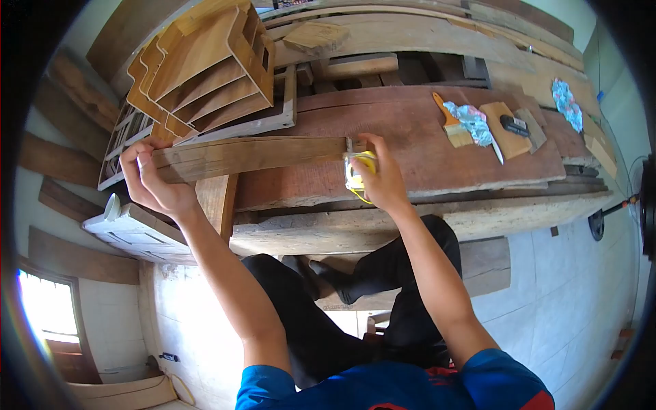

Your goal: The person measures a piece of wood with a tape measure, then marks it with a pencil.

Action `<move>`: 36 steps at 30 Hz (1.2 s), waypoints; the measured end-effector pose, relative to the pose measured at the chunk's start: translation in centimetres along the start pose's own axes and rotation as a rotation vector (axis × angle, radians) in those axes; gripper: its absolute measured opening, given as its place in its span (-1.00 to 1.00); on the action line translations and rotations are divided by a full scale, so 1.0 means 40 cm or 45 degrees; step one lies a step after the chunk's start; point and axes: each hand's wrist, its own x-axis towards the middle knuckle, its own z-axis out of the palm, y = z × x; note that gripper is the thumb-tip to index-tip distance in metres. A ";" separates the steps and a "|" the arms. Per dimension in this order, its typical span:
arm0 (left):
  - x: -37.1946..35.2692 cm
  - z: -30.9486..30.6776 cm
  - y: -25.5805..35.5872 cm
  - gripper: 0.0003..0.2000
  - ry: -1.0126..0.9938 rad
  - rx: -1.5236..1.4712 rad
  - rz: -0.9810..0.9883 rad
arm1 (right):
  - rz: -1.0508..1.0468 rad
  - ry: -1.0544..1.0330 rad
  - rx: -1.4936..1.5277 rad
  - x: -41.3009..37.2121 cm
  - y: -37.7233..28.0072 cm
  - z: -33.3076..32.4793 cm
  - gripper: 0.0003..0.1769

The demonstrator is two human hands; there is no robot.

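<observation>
A narrow wooden board (253,156) is held up lengthwise in front of me, above the reddish-brown plank bench. Its left end is gripped by my left hand (162,190), fingers wrapped over the edge. At the opposite end, my right hand (388,181) is closed around a yellow and white tape measure (355,172). A short metal part of the tape touches the board's right end, and a yellow cord hangs from the case. Whether the tape blade runs along the board cannot be made out.
A wooden tiered organizer (205,78) stands at back left, near a wood block (316,37). On the right of the plank (410,160) lie a paintbrush (443,108), a blue crumpled cloth (467,117), a knife (497,151) and a small black object (514,126). Another cloth (566,106) lies farther right.
</observation>
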 end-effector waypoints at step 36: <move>-0.025 0.136 0.128 -0.55 -0.324 -0.696 -0.176 | -0.390 -0.280 0.452 0.261 -0.565 -0.204 -0.55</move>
